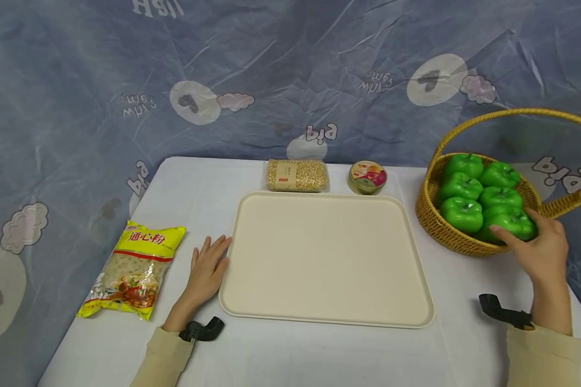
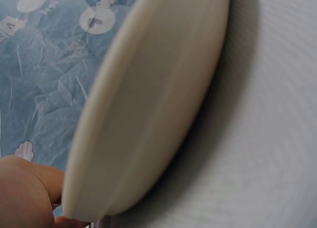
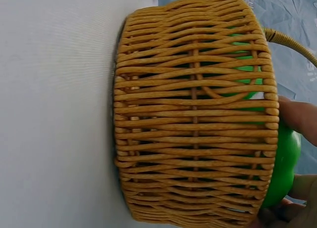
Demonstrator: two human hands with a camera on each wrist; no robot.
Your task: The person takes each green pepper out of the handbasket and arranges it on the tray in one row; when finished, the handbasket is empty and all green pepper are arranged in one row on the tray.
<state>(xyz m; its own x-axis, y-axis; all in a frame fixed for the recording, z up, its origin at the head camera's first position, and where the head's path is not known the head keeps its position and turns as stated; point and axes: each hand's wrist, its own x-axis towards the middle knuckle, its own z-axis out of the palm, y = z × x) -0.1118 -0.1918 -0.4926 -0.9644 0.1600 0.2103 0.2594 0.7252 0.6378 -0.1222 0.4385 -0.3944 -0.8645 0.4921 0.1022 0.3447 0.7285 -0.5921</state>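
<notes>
At the right, a wicker basket (image 1: 457, 243) with a tall handle holds several green bell peppers (image 1: 461, 213). My right hand (image 1: 542, 250) reaches over its front rim and grips the nearest green bell pepper (image 1: 505, 219), thumb on one side and fingers on the other. In the right wrist view that pepper (image 3: 285, 161) bulges above the woven wall, between thumb and fingers. A cream rectangular tray (image 1: 319, 258) lies mid-table. My left hand (image 1: 208, 267) rests with spread fingers at the tray's left edge, its fingertips right by the rim.
Left of my left hand lies a yellow bag of pasta (image 1: 135, 269). Behind the tray are a packet of yellow kernels (image 1: 307, 176) and a round tin (image 1: 367, 178). A blue-grey patterned cloth (image 1: 271, 64) hangs behind the white table (image 1: 310, 357).
</notes>
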